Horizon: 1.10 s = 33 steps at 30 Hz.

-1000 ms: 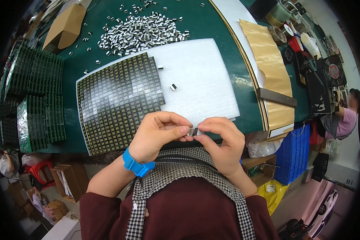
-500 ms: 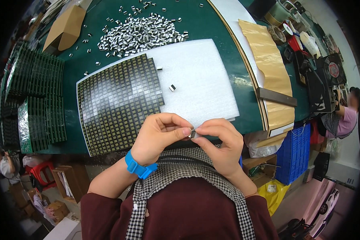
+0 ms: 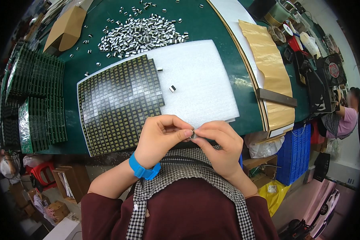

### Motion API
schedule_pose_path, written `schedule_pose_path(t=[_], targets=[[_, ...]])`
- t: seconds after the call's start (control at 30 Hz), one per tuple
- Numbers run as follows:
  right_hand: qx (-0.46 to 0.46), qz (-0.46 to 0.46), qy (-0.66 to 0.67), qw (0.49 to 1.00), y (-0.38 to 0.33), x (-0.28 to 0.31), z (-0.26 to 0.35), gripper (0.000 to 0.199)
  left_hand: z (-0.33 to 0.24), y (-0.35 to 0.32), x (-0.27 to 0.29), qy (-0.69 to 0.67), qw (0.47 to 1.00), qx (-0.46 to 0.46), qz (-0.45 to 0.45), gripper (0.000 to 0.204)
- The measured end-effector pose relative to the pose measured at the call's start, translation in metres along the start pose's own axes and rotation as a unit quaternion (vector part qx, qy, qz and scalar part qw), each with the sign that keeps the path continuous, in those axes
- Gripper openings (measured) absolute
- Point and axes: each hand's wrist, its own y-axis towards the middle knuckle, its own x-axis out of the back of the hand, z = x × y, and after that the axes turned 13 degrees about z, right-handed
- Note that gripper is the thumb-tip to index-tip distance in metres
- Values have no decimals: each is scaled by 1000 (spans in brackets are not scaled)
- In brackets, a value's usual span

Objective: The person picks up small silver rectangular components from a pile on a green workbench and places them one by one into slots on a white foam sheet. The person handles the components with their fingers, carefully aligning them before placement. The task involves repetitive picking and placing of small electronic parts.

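Both my hands meet above the near edge of the table, pinching one small black-and-silver component between them. My left hand, with a blue band on its wrist, grips it by thumb and forefinger. From the other side, the fingertips of my right hand close on it too, and partly hide it. Beyond them lies a white foam sheet. Rows of small dark square pieces with yellowish marks cover its left part. Two loose black-and-white components, one of them in mid-sheet, rest beside the rows.
A heap of black-and-white components spreads over the green table at the back. Green circuit boards stand stacked at left, near a cardboard piece. At right lie brown paper and a dark bar; a blue crate stands below.
My left wrist has shifted slightly right and down. The small component has turned a little between my fingertips; both hands keep their pinch on it.
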Motion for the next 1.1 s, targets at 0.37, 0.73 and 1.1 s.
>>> schedule_pose_path(t=[0.37, 0.73, 1.1], targets=[[65, 58, -20, 996, 0, -5, 1, 18, -24, -7, -7, 278, 960, 32, 30, 25], [-96, 14, 153, 983, 0, -1, 4, 20, -43, 14, 31, 278, 947, -115, -114, 24], [-108, 10, 186, 977, -2, -3, -4, 23, -42, 22, 34, 569, 785, -184, -161, 27]])
